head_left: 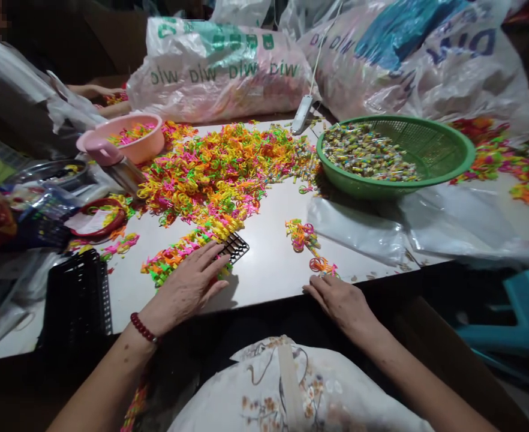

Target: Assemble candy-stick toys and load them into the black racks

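Cloth, pale, flower-printed, below the near edge of a smooth white worktop. Right hand, at that edge: thumb and forefinger together beside a loose cluster of looped pieces; whether anything is pinched, cannot tell. Left hand: palm down, fingers spread over a black grid, rigid, openwork, near the front edge, left of centre; bright pieces massed along its left. Step in hand, by judgement: setting pieces on the grid; next move calls for a light fingertip pinch and a steadied grid. Black latticework trays, stacked, at the near edge's left. Clear bags, flat, glossy, towards the right. Green colander, round, perforated, holding small glossy items. Heap of curly, plastic-looking pieces, mid-worktop. Pink bowl, smooth, left of the heap. Printed sacks, translucent, crinkled, along the far edge.
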`<state>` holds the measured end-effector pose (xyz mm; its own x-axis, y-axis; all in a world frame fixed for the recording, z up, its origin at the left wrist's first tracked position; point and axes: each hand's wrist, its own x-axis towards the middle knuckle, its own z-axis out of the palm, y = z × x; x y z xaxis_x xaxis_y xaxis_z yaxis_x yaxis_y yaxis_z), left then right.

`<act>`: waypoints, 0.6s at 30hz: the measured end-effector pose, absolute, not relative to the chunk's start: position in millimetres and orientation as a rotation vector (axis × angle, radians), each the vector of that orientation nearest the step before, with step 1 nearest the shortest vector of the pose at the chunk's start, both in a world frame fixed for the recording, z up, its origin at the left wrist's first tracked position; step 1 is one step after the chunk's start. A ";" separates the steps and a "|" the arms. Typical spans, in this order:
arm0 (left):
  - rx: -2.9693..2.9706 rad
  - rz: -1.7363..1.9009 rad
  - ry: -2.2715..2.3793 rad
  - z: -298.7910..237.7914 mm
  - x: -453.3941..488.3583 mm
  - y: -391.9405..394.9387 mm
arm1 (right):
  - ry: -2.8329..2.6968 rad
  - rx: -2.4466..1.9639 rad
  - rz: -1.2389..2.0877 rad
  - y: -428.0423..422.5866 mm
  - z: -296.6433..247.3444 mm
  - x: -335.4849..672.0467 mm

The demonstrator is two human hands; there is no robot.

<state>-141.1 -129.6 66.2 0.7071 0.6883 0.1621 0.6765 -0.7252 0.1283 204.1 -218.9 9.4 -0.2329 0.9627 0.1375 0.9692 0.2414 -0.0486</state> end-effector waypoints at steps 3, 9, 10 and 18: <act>2.823 0.318 1.113 69.8 -140.9 -129.5 | -2.326 -1.852 -0.165 -225.6 8.0 197.9; 2.810 0.255 1.116 73.1 -145.2 -127.6 | -2.253 -1.871 -0.118 -228.7 5.1 201.2; 2.802 0.265 1.128 73.3 -145.5 -127.7 | -2.236 -1.869 -0.097 -228.6 4.0 203.0; 2.768 0.424 1.078 75.6 -147.8 -130.7 | -1.965 -1.832 0.326 -223.0 6.2 200.3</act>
